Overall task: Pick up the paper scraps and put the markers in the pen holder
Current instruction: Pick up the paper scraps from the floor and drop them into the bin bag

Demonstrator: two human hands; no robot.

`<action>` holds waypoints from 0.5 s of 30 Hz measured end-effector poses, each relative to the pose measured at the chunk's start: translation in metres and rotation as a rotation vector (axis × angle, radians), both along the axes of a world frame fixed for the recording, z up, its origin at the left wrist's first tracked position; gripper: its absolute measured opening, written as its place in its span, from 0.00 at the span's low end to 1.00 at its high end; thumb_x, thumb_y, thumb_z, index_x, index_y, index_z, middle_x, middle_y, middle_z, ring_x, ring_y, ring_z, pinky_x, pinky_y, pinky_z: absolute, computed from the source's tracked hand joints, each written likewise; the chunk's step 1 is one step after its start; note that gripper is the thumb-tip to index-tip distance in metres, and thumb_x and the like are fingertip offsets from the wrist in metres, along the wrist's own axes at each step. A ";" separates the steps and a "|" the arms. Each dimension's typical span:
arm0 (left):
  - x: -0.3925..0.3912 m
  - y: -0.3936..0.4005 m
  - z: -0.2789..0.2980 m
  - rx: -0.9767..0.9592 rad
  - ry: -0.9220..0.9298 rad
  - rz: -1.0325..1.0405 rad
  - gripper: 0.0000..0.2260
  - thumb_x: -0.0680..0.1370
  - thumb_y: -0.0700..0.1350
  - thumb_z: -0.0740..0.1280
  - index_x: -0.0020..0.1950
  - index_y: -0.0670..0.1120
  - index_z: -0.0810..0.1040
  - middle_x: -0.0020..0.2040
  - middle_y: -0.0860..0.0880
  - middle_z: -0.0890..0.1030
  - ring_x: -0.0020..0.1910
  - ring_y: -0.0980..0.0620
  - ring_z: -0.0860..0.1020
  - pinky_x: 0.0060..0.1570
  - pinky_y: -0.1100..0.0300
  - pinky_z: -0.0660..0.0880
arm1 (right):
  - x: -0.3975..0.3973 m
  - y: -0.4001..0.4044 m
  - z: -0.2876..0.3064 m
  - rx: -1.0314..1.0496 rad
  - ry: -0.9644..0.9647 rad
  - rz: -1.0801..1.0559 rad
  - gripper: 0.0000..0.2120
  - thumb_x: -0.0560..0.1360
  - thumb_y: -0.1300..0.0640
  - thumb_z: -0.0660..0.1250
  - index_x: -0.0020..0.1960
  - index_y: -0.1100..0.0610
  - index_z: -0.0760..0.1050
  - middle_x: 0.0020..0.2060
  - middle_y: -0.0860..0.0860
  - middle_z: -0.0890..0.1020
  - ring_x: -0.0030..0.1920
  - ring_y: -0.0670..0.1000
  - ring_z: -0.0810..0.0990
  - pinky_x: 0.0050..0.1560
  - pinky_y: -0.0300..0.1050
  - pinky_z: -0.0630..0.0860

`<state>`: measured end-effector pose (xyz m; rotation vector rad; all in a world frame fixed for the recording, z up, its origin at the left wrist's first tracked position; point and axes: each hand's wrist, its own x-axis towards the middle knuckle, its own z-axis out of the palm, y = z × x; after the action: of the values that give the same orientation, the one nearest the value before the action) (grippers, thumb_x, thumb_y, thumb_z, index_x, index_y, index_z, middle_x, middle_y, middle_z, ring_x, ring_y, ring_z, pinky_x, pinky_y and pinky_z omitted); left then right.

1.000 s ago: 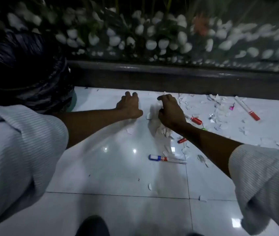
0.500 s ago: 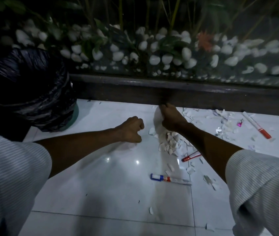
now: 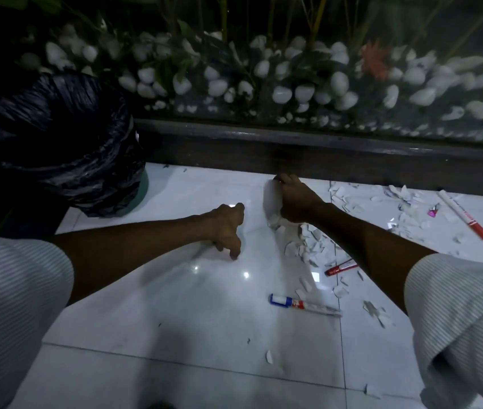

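My right hand (image 3: 296,202) is by the dark ledge, gripping a pale sheet of paper (image 3: 272,199) that stands on edge on the white floor. A heap of white paper scraps (image 3: 305,240) lies just below that hand. My left hand (image 3: 228,228) is a little to the left with its fingers curled and fingertips on the tile; nothing shows inside it. A blue-capped marker (image 3: 302,305) lies nearer me. A red marker (image 3: 340,267) pokes out from under my right forearm. A white marker with a red end (image 3: 464,215) lies far right. No pen holder is visible.
A bin lined with a black bag (image 3: 57,143) stands at the left. The dark ledge (image 3: 352,154) with glass and white pebbles behind it closes off the far side. More scraps (image 3: 405,208) and a small pink bit (image 3: 433,209) lie scattered at the right.
My right hand has moved away from me up to the ledge, leaving the scrap heap behind it. My left hand went from lying flat to curled. The camera view shifted.
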<state>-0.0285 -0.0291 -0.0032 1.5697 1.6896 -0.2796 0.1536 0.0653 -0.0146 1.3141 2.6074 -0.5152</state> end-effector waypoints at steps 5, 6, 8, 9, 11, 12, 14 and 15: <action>-0.002 -0.009 -0.017 0.120 -0.126 0.170 0.22 0.66 0.37 0.82 0.50 0.44 0.72 0.43 0.42 0.81 0.32 0.46 0.84 0.41 0.49 0.85 | 0.014 -0.025 0.001 -0.109 0.050 0.056 0.31 0.72 0.70 0.70 0.74 0.60 0.70 0.72 0.57 0.70 0.72 0.57 0.68 0.70 0.49 0.71; -0.001 -0.011 -0.019 0.144 -0.148 0.196 0.21 0.66 0.36 0.82 0.48 0.43 0.73 0.43 0.40 0.82 0.30 0.46 0.84 0.38 0.51 0.85 | 0.019 -0.034 0.001 -0.120 0.054 0.087 0.31 0.72 0.71 0.69 0.74 0.59 0.70 0.71 0.56 0.70 0.71 0.56 0.68 0.69 0.48 0.71; 0.003 -0.015 -0.020 0.201 -0.152 0.195 0.18 0.66 0.35 0.81 0.47 0.42 0.75 0.42 0.38 0.84 0.29 0.47 0.84 0.36 0.55 0.83 | 0.030 -0.047 0.001 -0.166 0.051 0.127 0.32 0.70 0.74 0.67 0.73 0.59 0.72 0.70 0.56 0.71 0.70 0.56 0.70 0.68 0.48 0.73; 0.006 -0.017 -0.020 0.230 -0.139 0.182 0.16 0.66 0.36 0.81 0.46 0.42 0.76 0.40 0.39 0.84 0.31 0.46 0.84 0.37 0.55 0.83 | 0.035 -0.053 0.002 -0.188 0.056 0.138 0.32 0.69 0.74 0.66 0.72 0.59 0.73 0.68 0.56 0.72 0.68 0.56 0.71 0.66 0.48 0.74; 0.011 -0.020 -0.019 0.282 -0.114 0.164 0.14 0.65 0.36 0.80 0.43 0.44 0.77 0.37 0.46 0.82 0.38 0.46 0.83 0.39 0.55 0.81 | 0.041 -0.059 0.005 -0.201 0.103 0.120 0.30 0.69 0.74 0.65 0.70 0.59 0.75 0.66 0.56 0.75 0.66 0.55 0.74 0.64 0.47 0.75; 0.014 -0.021 -0.018 0.304 -0.106 0.160 0.14 0.65 0.37 0.80 0.42 0.45 0.76 0.36 0.49 0.79 0.40 0.47 0.81 0.39 0.57 0.79 | 0.044 -0.061 0.007 -0.187 0.146 0.073 0.30 0.70 0.74 0.65 0.71 0.58 0.75 0.66 0.56 0.75 0.65 0.55 0.75 0.62 0.46 0.76; 0.020 -0.023 -0.019 0.342 -0.097 0.152 0.15 0.65 0.38 0.79 0.41 0.46 0.75 0.35 0.53 0.75 0.42 0.49 0.78 0.38 0.60 0.74 | 0.052 -0.063 0.013 -0.109 0.209 -0.057 0.29 0.71 0.72 0.67 0.71 0.57 0.74 0.67 0.55 0.74 0.65 0.54 0.75 0.60 0.45 0.77; 0.022 -0.023 -0.019 0.352 -0.098 0.154 0.16 0.64 0.38 0.79 0.41 0.46 0.74 0.35 0.53 0.75 0.43 0.49 0.77 0.38 0.60 0.73 | 0.056 -0.061 0.015 -0.061 0.198 -0.103 0.29 0.72 0.70 0.69 0.71 0.56 0.73 0.68 0.54 0.74 0.66 0.55 0.74 0.60 0.46 0.77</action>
<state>-0.0061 -0.0518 -0.0218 1.6576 1.8419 0.1810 0.2095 0.0039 0.0007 1.4521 2.6629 -0.7726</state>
